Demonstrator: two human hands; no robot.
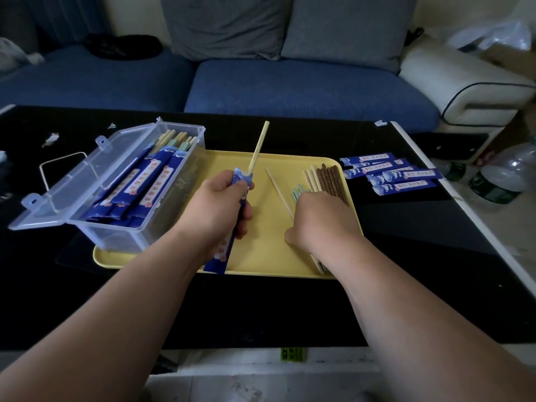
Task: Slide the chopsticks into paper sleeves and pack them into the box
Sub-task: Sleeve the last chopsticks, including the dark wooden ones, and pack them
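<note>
1. Grips a blue paper sleeve in the left hand, fingers and thumb wrapped round its upper half, lower end hanging over the near rim of the yellow tray.
2. Carries in that sleeve one pale chopstick, only partly in, most of its length sticking up and away out of the sleeve's mouth.
3. Lays the right hand palm down on the loose chopsticks at the tray's right side: pale, teal-tipped and dark brown ones side by side. Fingers bent over them and hidden behind the knuckles, so cannot tell whether pinching one or merely resting.
4. Has a single pale chopstick flat on the tray between the two hands, clear of the left, near end running toward the right hand.
5. Has the clear plastic box at the tray's left end, lid swung open to the left, several sleeved pairs inside, pale and teal ends poking out at the far end.
6. Shows empty sleeves fanned on the black table just right of the tray.
</note>
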